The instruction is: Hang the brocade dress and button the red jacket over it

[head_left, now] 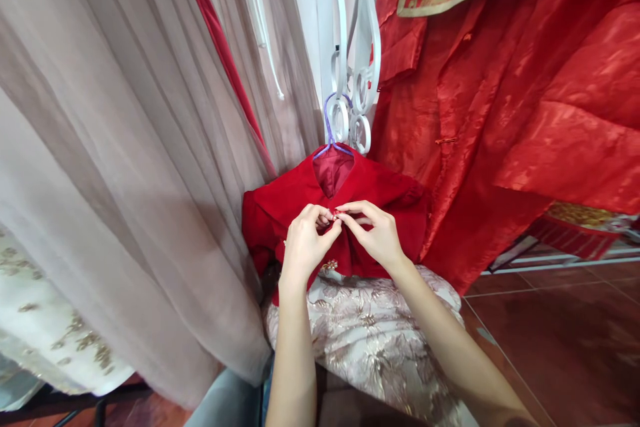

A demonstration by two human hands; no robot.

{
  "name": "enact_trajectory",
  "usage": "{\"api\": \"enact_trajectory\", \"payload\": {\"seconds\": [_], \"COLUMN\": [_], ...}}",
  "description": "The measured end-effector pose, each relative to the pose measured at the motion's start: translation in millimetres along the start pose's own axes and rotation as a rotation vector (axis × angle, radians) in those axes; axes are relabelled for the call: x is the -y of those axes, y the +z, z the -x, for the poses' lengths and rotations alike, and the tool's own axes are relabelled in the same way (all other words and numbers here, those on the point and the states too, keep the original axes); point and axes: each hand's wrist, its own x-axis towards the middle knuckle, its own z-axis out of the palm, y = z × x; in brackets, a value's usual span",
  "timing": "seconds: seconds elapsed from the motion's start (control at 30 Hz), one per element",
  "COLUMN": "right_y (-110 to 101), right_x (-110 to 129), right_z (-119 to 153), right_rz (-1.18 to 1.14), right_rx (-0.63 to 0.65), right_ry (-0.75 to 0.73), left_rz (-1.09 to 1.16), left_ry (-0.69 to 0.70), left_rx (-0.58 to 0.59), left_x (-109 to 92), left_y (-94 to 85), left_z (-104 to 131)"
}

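Note:
A dark red garment (295,193) with a V-shaped neckline hangs on a purple hanger (329,121). At its front, just below the neckline, my left hand (307,237) pinches a small red and white fastening (337,215). My right hand (375,230) meets it from the other side, its thumb and index finger closed on the same small piece. The fingers hide most of it. A gold flower-shaped ornament (330,265) shows on the garment beneath my hands. Below lies pale floral fabric (367,320) with a metallic sheen.
White curled metalwork (373,73) stands behind the hanger. Long grey-beige curtains (150,147) fill the left side. Shiny red garments (500,93) hang at the right, above a reddish tiled floor (570,327). White embroidered fabric (55,327) is at the lower left.

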Motion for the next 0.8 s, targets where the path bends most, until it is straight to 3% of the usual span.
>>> {"api": "enact_trajectory", "payload": {"seconds": [0.33, 0.6, 0.8], "right_y": [-0.5, -0.5, 2.7], "right_x": [-0.5, -4.6, -10.6], "right_z": [0.0, -2.0, -1.4], "right_rz": [-0.046, -0.074, -0.066], "right_rx": [0.05, 0.058, 0.056], "right_ry": [0.071, 0.044, 0.062], "left_rz": [0.003, -0.236, -0.289], "left_ry": [0.108, 0.181, 0.241], "left_rx": [-0.102, -0.063, -0.036], "left_x": [8.6, 4.2, 7.5], "left_y": [6.9, 5.4, 5.1], "left_z": [10.8, 10.0, 5.7]}}
